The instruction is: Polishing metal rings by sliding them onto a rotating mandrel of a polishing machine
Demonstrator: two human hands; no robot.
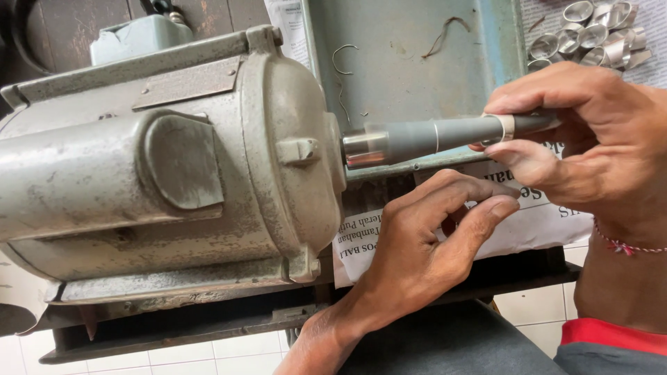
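1. Our right hand (590,132) curls over the tapered grey spindle (445,135), fingers and thumb pinching a pale ring (508,125) slipped onto it.
2. Our left hand (424,239) hangs at six o'clock below the spindle, fingers half curled, holding nothing.
3. The spindle juts from the grey motor (167,160) toward three o'clock.
4. More metal rings (590,35) lie piled at one o'clock.

Bench clutter behind & under the work
Pile of silver ring blanks (590,35) is seen top right on printed paper (649,21); bent wire bits (342,59) are scattered on blue-grey tray (410,48); white floor tiles (208,347) are seen below.
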